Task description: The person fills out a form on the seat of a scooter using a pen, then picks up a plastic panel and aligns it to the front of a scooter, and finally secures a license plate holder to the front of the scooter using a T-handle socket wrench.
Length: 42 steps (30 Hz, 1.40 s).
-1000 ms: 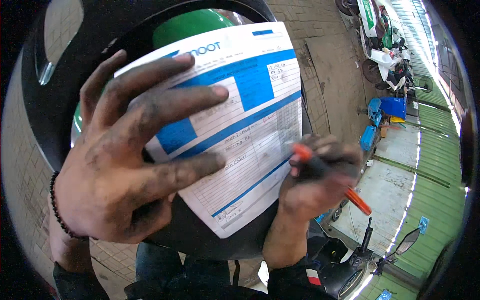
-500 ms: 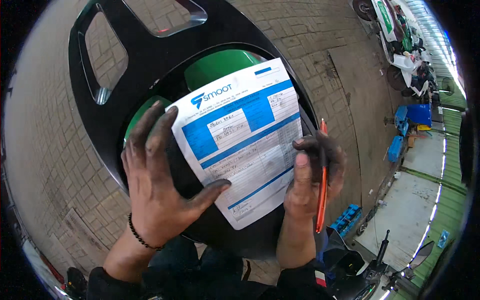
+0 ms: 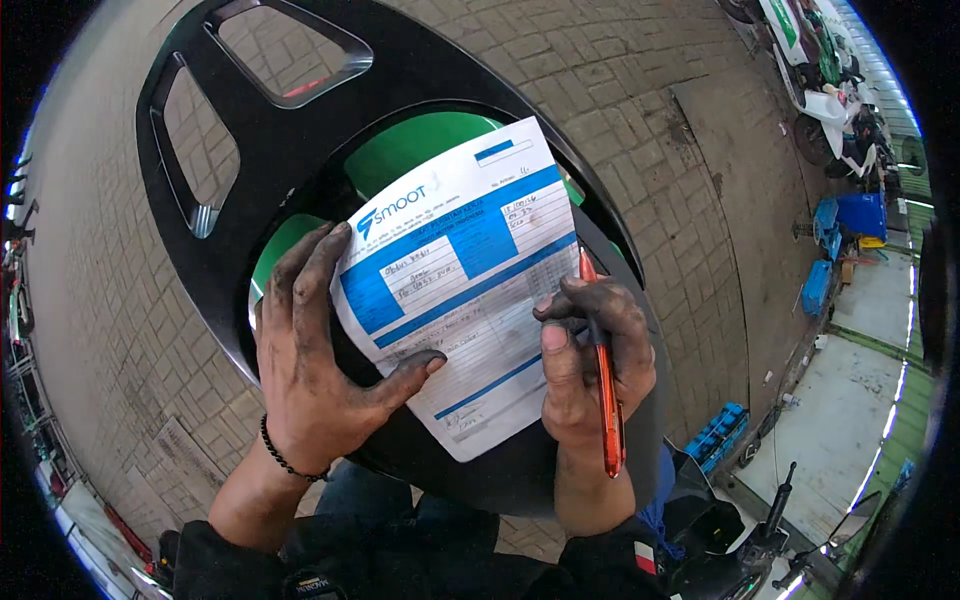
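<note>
A white and blue paper form (image 3: 490,330) with handwriting lies slantwise over a black motorbike seat (image 3: 520,470) and part of the green panel (image 3: 410,140). My left hand (image 3: 318,375), smudged dark at the fingers, is open: its fingertips rest at the form's left edge and the thumb lies on its lower left part. At the form's right edge, my right hand (image 3: 590,370) is closed on an orange pen (image 3: 608,420). The pen stands nearly upright along the fingers, its narrow end pointing away from me. Part of it is hidden by the fingers.
A black rear rack (image 3: 265,120) with large openings extends beyond the seat. Brick paving (image 3: 660,150) surrounds the bike. On the right are a partly stripped motorbike (image 3: 850,130), a blue bin (image 3: 862,218) and a blue crate (image 3: 718,437). Another handlebar (image 3: 780,500) is at the lower right.
My right hand, still with the pen, has shifted left and slightly down over the form's right edge. The form sits a little further left in view. My left hand stays spread at its side.
</note>
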Available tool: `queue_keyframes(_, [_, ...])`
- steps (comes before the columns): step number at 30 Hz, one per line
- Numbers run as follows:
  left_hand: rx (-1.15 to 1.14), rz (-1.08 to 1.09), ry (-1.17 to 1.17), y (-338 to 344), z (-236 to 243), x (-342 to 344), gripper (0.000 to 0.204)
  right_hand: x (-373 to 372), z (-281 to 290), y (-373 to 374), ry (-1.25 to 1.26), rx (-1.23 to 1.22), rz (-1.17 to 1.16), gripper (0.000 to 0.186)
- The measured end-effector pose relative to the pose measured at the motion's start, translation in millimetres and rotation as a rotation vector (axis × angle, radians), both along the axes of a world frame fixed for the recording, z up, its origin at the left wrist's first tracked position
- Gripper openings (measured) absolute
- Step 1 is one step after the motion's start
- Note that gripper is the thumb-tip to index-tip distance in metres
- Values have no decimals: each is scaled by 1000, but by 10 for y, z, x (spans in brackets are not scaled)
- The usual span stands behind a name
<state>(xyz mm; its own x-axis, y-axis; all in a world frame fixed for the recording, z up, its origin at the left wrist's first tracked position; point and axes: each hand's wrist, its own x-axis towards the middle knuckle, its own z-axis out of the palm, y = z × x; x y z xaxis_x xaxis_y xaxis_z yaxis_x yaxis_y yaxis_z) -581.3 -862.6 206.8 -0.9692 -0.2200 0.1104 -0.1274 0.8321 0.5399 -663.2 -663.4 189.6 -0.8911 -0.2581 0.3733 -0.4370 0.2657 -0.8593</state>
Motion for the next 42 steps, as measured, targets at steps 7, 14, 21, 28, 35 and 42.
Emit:
queue_keyframes(7, [18,8,-20,-2,-50,-1,83,44,-2,-16,-88,-112,-66,23])
queue_keyframes(14, [37,21,-24,-2,-24,-13,82,-12,-51,37,41,-166,-10,30])
queue_keyframes(21, [48,37,-33,6,-57,-9,80,-6,-68,40,5,-152,15,26])
queue_keyframes(28, [41,78,-42,4,-34,0,78,7,-29,11,-7,-164,-62,26])
queue_keyframes(35, [49,98,-51,-8,-31,-14,77,8,-35,-3,-2,-156,-102,24])
queue_keyframes(42, [57,99,-55,9,-45,-7,75,-36,-76,17,58,-156,-53,23])
